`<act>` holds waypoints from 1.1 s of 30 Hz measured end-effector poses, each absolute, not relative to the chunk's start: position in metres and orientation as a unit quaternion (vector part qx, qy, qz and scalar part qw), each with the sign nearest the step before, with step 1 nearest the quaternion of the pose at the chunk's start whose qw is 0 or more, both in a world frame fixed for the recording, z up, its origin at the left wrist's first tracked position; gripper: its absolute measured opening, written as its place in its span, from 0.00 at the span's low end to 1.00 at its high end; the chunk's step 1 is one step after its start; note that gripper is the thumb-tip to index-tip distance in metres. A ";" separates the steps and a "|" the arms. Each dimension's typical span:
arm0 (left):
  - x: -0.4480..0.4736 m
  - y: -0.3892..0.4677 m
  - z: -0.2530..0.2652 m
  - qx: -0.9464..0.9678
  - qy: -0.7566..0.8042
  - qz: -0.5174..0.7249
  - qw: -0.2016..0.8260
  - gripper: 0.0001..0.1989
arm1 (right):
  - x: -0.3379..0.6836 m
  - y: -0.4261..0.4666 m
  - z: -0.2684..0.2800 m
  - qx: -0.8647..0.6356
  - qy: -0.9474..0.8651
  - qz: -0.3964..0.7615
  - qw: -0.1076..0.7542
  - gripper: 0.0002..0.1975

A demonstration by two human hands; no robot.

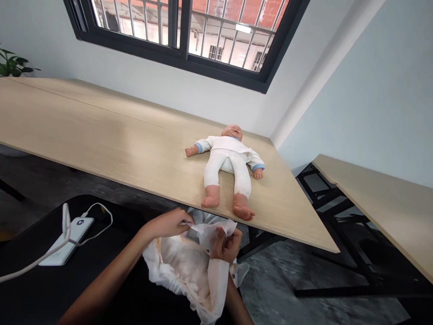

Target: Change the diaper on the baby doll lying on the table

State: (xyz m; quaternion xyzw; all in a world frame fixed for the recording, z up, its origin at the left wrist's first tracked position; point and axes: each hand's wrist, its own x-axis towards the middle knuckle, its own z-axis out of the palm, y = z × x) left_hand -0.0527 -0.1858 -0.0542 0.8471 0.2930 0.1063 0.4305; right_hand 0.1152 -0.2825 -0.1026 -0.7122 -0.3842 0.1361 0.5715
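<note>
1. your left grip [174,222] is clamped, thumb and fingertips together, on a thin edge of what looks to be a white diaper [189,262], just short of the near edge of a pale desk [101,135].
2. your right grip [229,246], fingers curled in, looks clamped on the same sheer edge, to the right of the left grip; the stretch between the two appears fairly taut.
3. the diaper hangs open beneath and between both grips, gathered border toward you, one loose panel draped across the right wrist.
4. for a clean spread, pinch close to the very border on each side and draw both grips apart evenly; material this thin would likely tear under a sharp tug.
5. it would help to slip the draped panel off your right wrist, so it cannot twist or drag as the grips part, and to let the heavier middle rest low while you smooth the folds.
6. beyond your grips, a doll [227,158] in white clothes lies face up on the desk, feet nearest you, touched by neither.
7. left of the left grip, a white power bank [69,241] rests on a black surface [101,253], a pale cable [20,274] beside it.
</note>
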 end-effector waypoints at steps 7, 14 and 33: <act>-0.050 -0.196 -0.033 0.826 0.250 0.139 0.486 0.12 | 0.115 -0.289 -0.109 -0.654 -0.485 0.142 0.563 0.17; -0.041 -0.198 -0.035 0.771 0.256 0.171 0.558 0.20 | 0.115 -0.284 -0.121 -0.617 -0.429 0.123 0.648 0.20; -0.053 -0.190 -0.045 0.713 0.136 0.103 0.681 0.16 | 0.115 -0.275 -0.095 -0.650 -0.431 0.126 0.613 0.18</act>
